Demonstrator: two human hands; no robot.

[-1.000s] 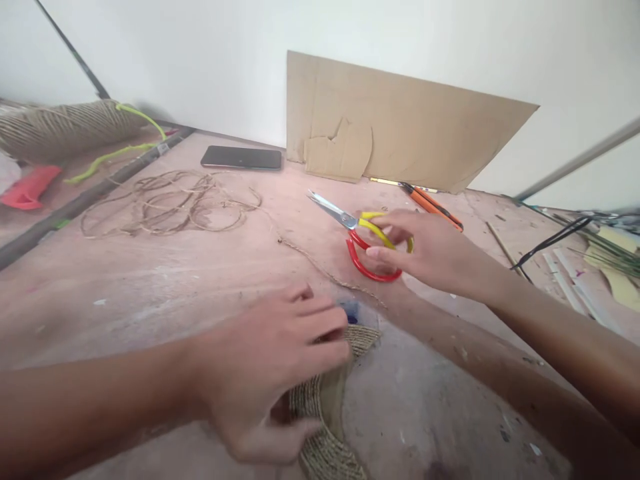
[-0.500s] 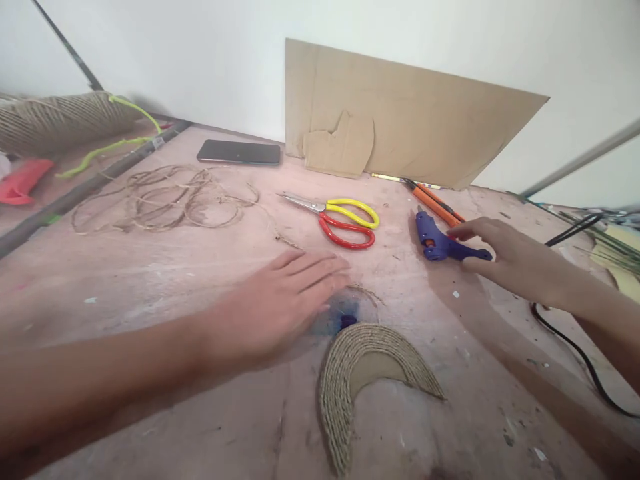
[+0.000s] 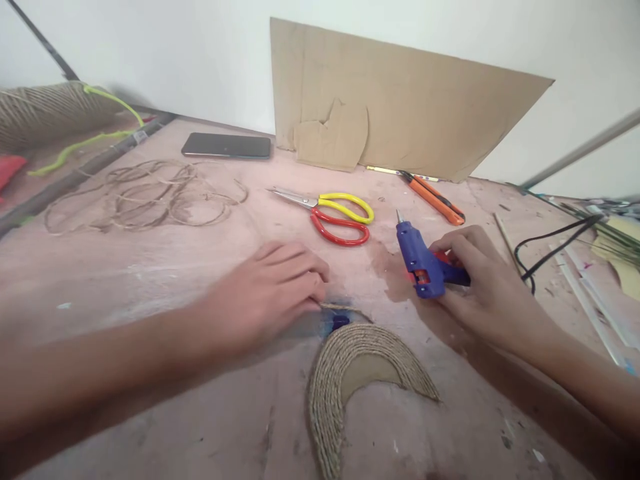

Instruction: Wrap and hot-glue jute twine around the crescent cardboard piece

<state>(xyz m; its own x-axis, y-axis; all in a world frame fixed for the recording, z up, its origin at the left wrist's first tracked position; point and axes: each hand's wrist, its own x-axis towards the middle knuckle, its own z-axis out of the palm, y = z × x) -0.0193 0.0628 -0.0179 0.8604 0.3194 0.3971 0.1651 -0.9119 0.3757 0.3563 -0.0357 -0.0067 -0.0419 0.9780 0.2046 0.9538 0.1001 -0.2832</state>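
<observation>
My right hand is wrapped round a blue glue gun and holds it just above the table, nozzle pointing away from me. My left hand rests on the table with its fingers curled, pinching the loose end of a jute twine strand beside a small blue spot. Just in front lies a crescent-shaped cardboard piece wound with jute twine, its inner part still bare cardboard. Scissors with one yellow and one red handle lie flat beyond my hands.
Loose coils of twine lie at the left, a dark phone behind them. A big twine spool sits far left. A cardboard sheet leans on the wall. An orange cutter and a black cord lie at the right.
My right hand let go of the scissors, reached right to the glue gun, then gripped it and brought it toward the middle. My left hand left the crescent and curled onto the twine end.
</observation>
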